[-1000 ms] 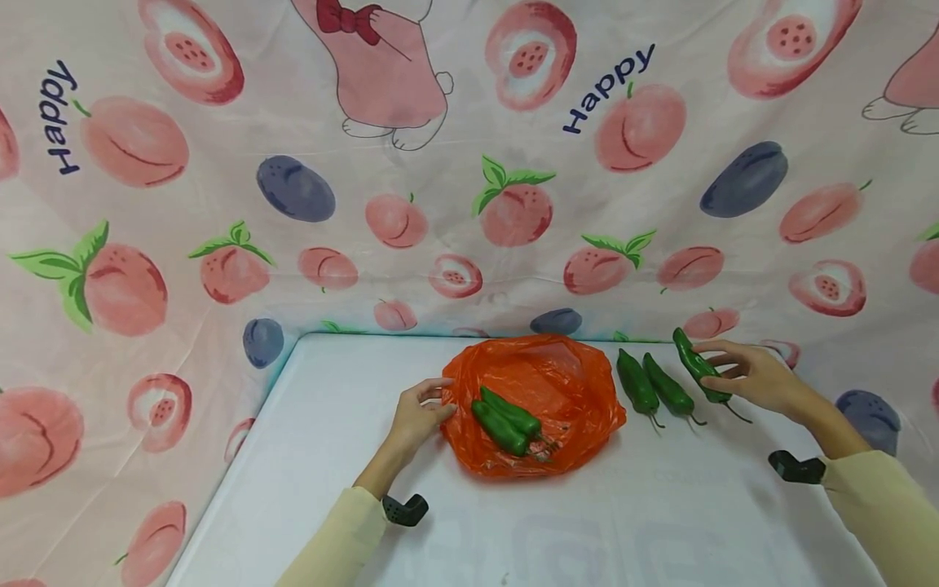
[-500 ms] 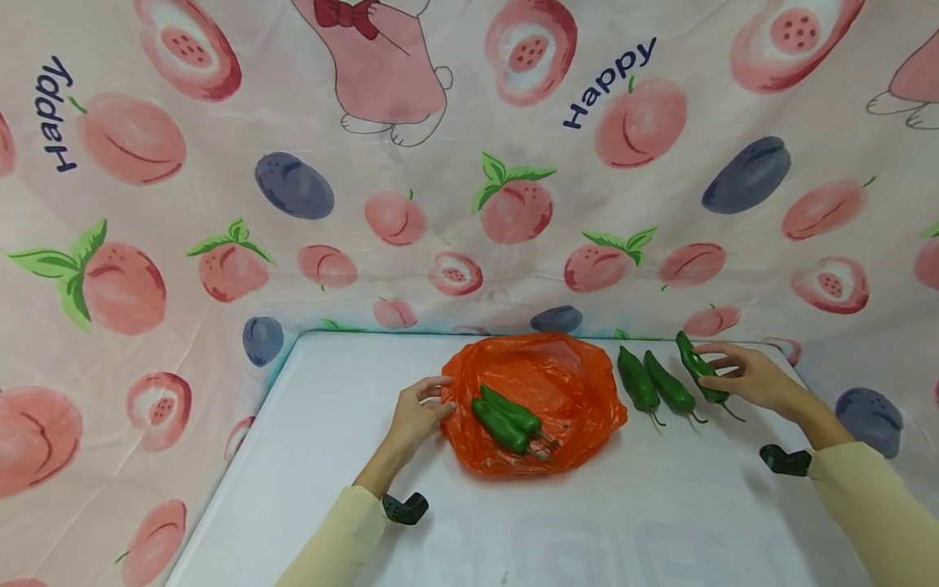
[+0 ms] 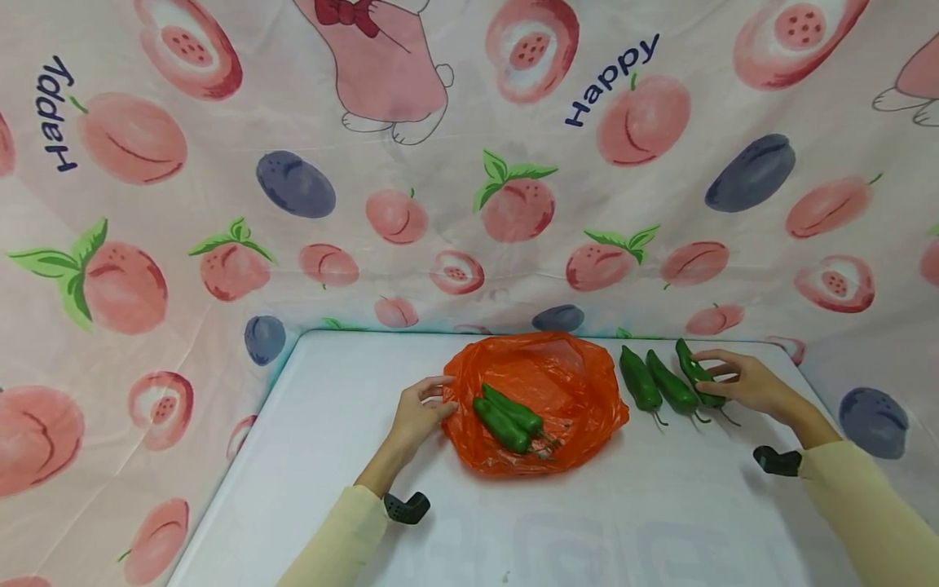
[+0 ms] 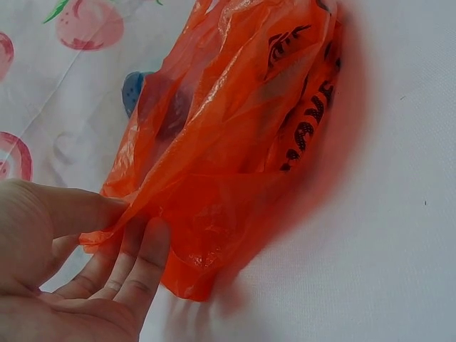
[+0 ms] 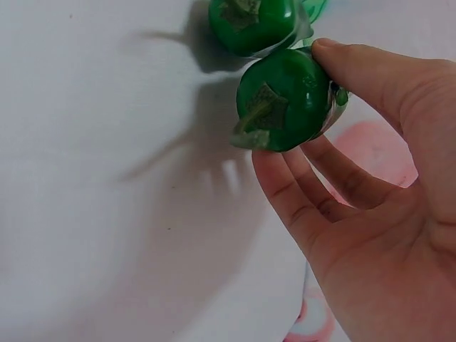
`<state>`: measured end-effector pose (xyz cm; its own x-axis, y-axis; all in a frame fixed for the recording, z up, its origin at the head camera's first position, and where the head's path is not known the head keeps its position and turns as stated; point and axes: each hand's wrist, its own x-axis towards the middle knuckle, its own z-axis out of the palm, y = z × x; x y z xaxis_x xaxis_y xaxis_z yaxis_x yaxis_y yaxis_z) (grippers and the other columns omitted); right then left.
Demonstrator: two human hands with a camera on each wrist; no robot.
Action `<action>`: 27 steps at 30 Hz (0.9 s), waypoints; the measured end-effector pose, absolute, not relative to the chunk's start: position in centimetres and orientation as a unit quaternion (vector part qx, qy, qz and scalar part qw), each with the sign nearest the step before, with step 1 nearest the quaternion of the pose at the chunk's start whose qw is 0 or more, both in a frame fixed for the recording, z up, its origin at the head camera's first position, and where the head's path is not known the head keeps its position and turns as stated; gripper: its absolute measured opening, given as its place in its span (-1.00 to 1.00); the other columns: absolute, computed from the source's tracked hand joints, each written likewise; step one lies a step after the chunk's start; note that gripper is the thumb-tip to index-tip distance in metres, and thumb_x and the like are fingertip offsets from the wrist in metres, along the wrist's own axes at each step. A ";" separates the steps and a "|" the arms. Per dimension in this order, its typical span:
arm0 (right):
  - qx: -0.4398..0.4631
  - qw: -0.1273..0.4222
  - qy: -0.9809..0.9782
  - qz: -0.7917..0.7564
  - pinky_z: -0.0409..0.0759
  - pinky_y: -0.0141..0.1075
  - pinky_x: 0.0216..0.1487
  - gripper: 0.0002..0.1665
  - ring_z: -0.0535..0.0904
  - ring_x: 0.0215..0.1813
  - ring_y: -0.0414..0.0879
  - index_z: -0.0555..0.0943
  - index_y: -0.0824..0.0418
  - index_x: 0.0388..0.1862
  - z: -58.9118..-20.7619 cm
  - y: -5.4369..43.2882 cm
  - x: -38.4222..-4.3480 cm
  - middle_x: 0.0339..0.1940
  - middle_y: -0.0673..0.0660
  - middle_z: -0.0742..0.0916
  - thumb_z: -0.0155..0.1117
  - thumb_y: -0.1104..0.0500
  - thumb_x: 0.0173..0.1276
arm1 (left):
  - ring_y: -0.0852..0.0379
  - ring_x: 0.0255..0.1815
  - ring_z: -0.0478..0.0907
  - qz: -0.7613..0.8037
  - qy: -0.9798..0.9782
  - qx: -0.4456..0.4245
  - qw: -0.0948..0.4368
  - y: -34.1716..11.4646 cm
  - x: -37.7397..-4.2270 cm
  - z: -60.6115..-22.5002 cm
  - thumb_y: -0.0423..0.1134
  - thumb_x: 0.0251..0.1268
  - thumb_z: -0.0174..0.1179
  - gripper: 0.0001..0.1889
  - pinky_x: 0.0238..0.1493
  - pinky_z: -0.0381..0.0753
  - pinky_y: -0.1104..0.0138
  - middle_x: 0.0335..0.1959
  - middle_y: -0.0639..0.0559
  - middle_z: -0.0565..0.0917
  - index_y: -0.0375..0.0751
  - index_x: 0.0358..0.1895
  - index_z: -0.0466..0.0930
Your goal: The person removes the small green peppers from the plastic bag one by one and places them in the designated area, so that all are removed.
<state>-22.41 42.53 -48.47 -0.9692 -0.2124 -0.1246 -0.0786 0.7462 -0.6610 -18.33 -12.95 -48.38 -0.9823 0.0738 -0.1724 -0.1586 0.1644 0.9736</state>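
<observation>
My left hand (image 3: 416, 414) pinches the left edge of a thin orange-red plastic bag (image 3: 579, 383); in the left wrist view the thumb is in front of the film and the fingers behind it. Two green peppers (image 3: 500, 426) lie together on the bag, stems toward the near right. To the right of the bag my right hand (image 3: 759, 387) grips a green chili pepper (image 3: 687, 359) between thumb and fingers. In the right wrist view that held pepper (image 5: 288, 82) shows its stem end, right beside another pepper (image 5: 260, 28).
Two more green peppers, one closer to the bag (image 3: 640, 381) and one in the middle (image 3: 671, 385), lie side by side on the white table (image 3: 587, 530). Behind the table's far edge hangs a fruit-patterned cloth (image 3: 440, 163).
My right hand has shifted slightly left and nearer with its pepper, bringing it closer to the two beside the bag. My left hand stays at the bag's edge.
</observation>
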 end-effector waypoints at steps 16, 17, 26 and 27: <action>-0.083 0.114 0.922 -0.361 0.70 0.13 -0.01 -0.25 0.49 0.26 0.49 0.42 0.32 0.45 -49.6 42.9 -22.4 0.30 0.57 0.53 0.43 0.03 0.41 | 0.11 -0.27 0.65 0.651 0.754 -0.032 0.080 -13.0 -19.1 -50.6 -0.47 0.33 0.34 -0.55 -0.26 0.71 0.36 0.04 -0.21 0.59 -0.22 0.27 0.61; -0.082 0.116 0.922 -0.361 0.70 0.13 -0.01 -0.24 0.49 0.26 0.49 0.42 0.31 0.45 -49.6 42.9 -22.4 0.30 0.58 0.53 0.44 0.02 0.41 | 0.12 -0.27 0.65 0.651 0.754 -0.032 0.080 -13.0 -19.1 -50.6 -0.47 0.33 0.34 -0.55 -0.26 0.71 0.36 0.04 -0.21 0.59 -0.22 0.27 0.61; -0.070 0.130 0.920 -0.362 0.68 0.16 0.05 -0.21 0.44 0.30 0.51 0.38 0.31 0.47 -49.7 43.0 -22.4 0.34 0.58 0.49 0.43 -0.01 0.41 | 0.14 -0.24 0.66 0.663 0.743 -0.032 0.086 -13.1 -19.3 -50.8 -0.50 0.33 0.32 -0.52 -0.24 0.71 0.31 0.06 -0.25 0.58 -0.26 0.31 0.57; -0.072 0.132 0.919 -0.364 0.67 0.16 0.05 -0.20 0.44 0.30 0.52 0.37 0.32 0.48 -49.7 43.0 -22.4 0.34 0.58 0.48 0.42 0.00 0.42 | 0.14 -0.24 0.66 0.666 0.740 -0.033 0.088 -13.1 -19.4 -50.9 -0.50 0.33 0.32 -0.52 -0.24 0.71 0.30 0.06 -0.25 0.58 -0.26 0.31 0.57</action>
